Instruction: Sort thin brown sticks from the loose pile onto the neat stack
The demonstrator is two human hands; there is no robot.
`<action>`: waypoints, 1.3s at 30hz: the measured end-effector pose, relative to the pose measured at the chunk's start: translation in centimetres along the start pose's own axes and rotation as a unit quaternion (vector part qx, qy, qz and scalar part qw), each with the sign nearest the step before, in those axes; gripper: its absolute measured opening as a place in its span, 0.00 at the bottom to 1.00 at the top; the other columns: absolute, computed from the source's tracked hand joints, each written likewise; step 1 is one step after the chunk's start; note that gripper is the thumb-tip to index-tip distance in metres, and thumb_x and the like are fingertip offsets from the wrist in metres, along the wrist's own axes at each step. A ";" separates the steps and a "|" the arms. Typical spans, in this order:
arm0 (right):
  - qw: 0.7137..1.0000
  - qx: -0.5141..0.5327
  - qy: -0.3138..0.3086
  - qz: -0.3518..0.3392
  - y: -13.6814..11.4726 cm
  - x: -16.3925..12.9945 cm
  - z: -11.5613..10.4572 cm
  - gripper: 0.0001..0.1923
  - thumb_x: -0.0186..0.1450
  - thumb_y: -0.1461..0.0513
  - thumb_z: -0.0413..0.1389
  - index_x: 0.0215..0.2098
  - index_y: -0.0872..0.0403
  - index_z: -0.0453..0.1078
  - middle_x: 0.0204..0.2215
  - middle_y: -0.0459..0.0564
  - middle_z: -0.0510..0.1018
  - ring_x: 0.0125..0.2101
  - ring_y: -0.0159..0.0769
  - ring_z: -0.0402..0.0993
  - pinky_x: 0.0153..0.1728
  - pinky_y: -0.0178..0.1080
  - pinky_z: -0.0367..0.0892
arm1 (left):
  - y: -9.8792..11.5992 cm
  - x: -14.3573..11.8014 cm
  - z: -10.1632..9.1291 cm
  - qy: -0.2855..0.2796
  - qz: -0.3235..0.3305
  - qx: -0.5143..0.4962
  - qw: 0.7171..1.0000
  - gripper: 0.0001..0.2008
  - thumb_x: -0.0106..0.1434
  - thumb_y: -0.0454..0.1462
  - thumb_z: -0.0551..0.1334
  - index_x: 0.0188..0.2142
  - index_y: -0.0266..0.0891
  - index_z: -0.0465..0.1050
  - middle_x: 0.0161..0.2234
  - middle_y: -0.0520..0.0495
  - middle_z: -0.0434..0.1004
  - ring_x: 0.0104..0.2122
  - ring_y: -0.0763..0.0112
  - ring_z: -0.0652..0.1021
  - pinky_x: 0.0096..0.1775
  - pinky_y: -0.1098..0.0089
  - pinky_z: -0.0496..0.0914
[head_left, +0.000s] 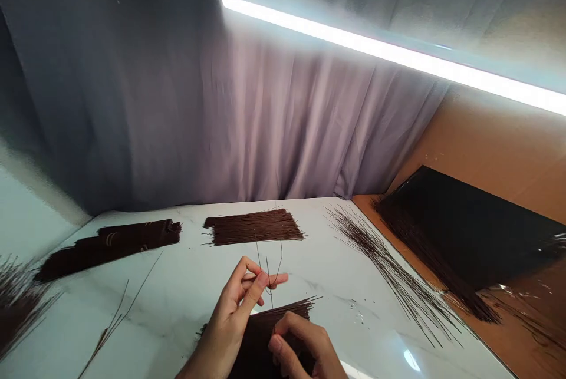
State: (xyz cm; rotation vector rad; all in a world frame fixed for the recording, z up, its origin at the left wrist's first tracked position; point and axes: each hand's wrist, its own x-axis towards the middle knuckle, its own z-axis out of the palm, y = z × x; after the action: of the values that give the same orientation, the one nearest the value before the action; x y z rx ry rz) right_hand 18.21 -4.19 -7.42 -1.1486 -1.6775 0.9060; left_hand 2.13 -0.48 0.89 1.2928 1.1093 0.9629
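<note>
A grey curtain hangs across the back, under a bright light strip. Below it lies the white marbled surface. Off its right edge sits a cardboard box with a large dark sheet resting in it.

On the surface, a long dark tied bundle lies at the far left, and a flat stack of brown sticks lies at the far middle. A loose fan of thin sticks spreads toward the right edge, and a few stray sticks lie at the left front.

Nearest the camera is a dark pile of sticks. The right hand rests on this pile, its fingers curled and pressed down onto it. Just above the pile, the left hand is raised, thumb and fingertips pressed together, pinching a few thin strands. The strands stand upward from the pinch and bend apart at their tops.
</note>
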 end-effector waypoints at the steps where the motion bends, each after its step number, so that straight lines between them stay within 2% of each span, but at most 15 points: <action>1: 1.000 -0.010 0.004 0.000 -0.2 0.2 -0.7 0.21 0.72 0.46 0.52 0.30 0.51 0.69 0.24 0.44 0.74 0.25 0.32 0.70 0.28 0.33 0.66 | 0.5 0.2 -0.3 -0.004 0.006 0.012 1.000 0.18 0.69 0.55 0.59 0.33 0.46 0.64 0.48 0.46 0.84 0.52 0.55 0.76 0.53 0.61 0.63; 3: 1.000 -0.020 0.020 0.001 -0.9 0.5 -1.8 0.19 0.73 0.47 0.52 0.31 0.50 0.68 0.25 0.44 0.74 0.26 0.34 0.71 0.30 0.33 0.67 | 1.2 0.5 -0.9 -0.003 0.016 0.030 0.999 0.17 0.68 0.53 0.61 0.32 0.45 0.69 0.47 0.46 0.83 0.51 0.55 0.76 0.49 0.64 0.66; 6: 0.999 -0.030 0.037 -0.014 -2.0 0.8 -2.7 0.17 0.73 0.48 0.52 0.33 0.49 0.68 0.26 0.45 0.74 0.28 0.36 0.72 0.32 0.35 0.68 | 1.8 0.8 -1.2 0.012 0.027 0.033 0.999 0.15 0.67 0.51 0.63 0.32 0.44 0.74 0.40 0.46 0.83 0.45 0.57 0.77 0.45 0.66 0.68; 14: 0.998 -0.045 0.037 -0.020 -3.0 1.0 -2.7 0.20 0.74 0.50 0.50 0.28 0.50 0.65 0.22 0.42 0.70 0.23 0.33 0.68 0.26 0.34 0.65 | 0.9 0.6 -0.7 0.060 0.017 -0.015 0.998 0.16 0.67 0.51 0.63 0.34 0.43 0.78 0.36 0.46 0.82 0.38 0.61 0.76 0.45 0.66 0.70; 17: 0.996 -0.067 0.046 -0.035 -2.8 1.1 -2.4 0.20 0.75 0.50 0.49 0.29 0.50 0.66 0.23 0.44 0.72 0.24 0.33 0.70 0.28 0.34 0.65 | 0.3 1.0 -0.9 0.055 0.042 0.015 0.997 0.16 0.69 0.51 0.61 0.36 0.42 0.77 0.40 0.45 0.82 0.39 0.61 0.76 0.43 0.67 0.71; 19: 0.992 -0.104 0.050 -0.046 -2.3 1.6 -3.0 0.20 0.76 0.51 0.47 0.30 0.50 0.67 0.24 0.45 0.73 0.26 0.34 0.71 0.29 0.34 0.66 | -0.1 1.4 -1.2 0.038 0.068 0.083 0.993 0.16 0.70 0.51 0.59 0.40 0.44 0.77 0.46 0.45 0.81 0.42 0.60 0.77 0.42 0.67 0.71; 21: 0.977 -0.198 0.066 -0.041 -1.3 2.5 -4.6 0.22 0.76 0.50 0.44 0.29 0.50 0.68 0.24 0.45 0.74 0.26 0.34 0.72 0.30 0.34 0.67 | -0.5 1.7 -1.5 -0.007 0.069 0.170 0.983 0.15 0.71 0.51 0.58 0.43 0.46 0.76 0.47 0.48 0.81 0.43 0.60 0.77 0.43 0.67 0.70; 22: 0.962 -0.261 0.080 -0.032 -0.7 3.0 -6.0 0.23 0.76 0.50 0.43 0.30 0.50 0.68 0.24 0.45 0.74 0.26 0.34 0.72 0.30 0.33 0.67 | -0.7 1.7 -1.6 -0.036 0.061 0.214 0.974 0.13 0.71 0.50 0.58 0.44 0.47 0.76 0.46 0.49 0.81 0.43 0.61 0.77 0.44 0.67 0.69; 23: 0.931 -0.347 0.111 -0.010 0.1 3.6 -7.6 0.24 0.76 0.49 0.42 0.30 0.50 0.69 0.24 0.45 0.75 0.26 0.33 0.73 0.30 0.33 0.67 | -1.0 1.8 -1.8 -0.067 0.052 0.253 0.964 0.11 0.71 0.48 0.60 0.43 0.48 0.77 0.44 0.50 0.81 0.43 0.61 0.77 0.45 0.66 0.68; 27: 0.854 -0.459 0.229 0.086 3.2 4.9 -15.4 0.19 0.74 0.52 0.43 0.40 0.52 0.72 0.31 0.52 0.78 0.29 0.40 0.74 0.29 0.38 0.61 | -2.2 1.7 -2.1 -0.153 0.075 0.365 0.915 0.04 0.69 0.41 0.64 0.39 0.46 0.78 0.40 0.52 0.81 0.43 0.61 0.78 0.46 0.67 0.66; 30: 0.807 -0.523 0.231 0.146 5.1 4.7 -19.9 0.16 0.72 0.55 0.48 0.36 0.52 0.75 0.29 0.54 0.79 0.27 0.44 0.74 0.25 0.38 0.53 | -2.5 1.4 -2.2 -0.193 0.107 0.394 0.892 0.02 0.69 0.39 0.65 0.40 0.46 0.77 0.42 0.53 0.81 0.44 0.62 0.78 0.46 0.67 0.66; 34: 0.780 -0.570 0.195 0.168 6.8 4.0 -22.2 0.14 0.70 0.58 0.51 0.33 0.51 0.77 0.29 0.54 0.80 0.29 0.45 0.76 0.26 0.38 0.53 | -2.3 1.0 -2.1 -0.197 0.133 0.425 0.873 0.04 0.68 0.41 0.67 0.41 0.45 0.76 0.41 0.52 0.81 0.44 0.61 0.79 0.46 0.66 0.66; 39: 0.773 -0.592 0.178 0.142 7.9 3.7 -22.3 0.11 0.67 0.60 0.54 0.32 0.52 0.77 0.30 0.55 0.78 0.30 0.47 0.75 0.29 0.40 0.58 | -2.4 0.6 -2.0 -0.207 0.152 0.452 0.854 0.09 0.65 0.44 0.70 0.37 0.43 0.76 0.39 0.52 0.81 0.41 0.60 0.79 0.45 0.65 0.66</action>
State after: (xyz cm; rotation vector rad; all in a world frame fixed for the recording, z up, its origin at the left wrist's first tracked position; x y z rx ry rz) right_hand 40.82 3.60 -5.97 -2.2606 -1.7192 -0.3976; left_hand 0.20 0.42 -1.45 2.3686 1.0468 0.2907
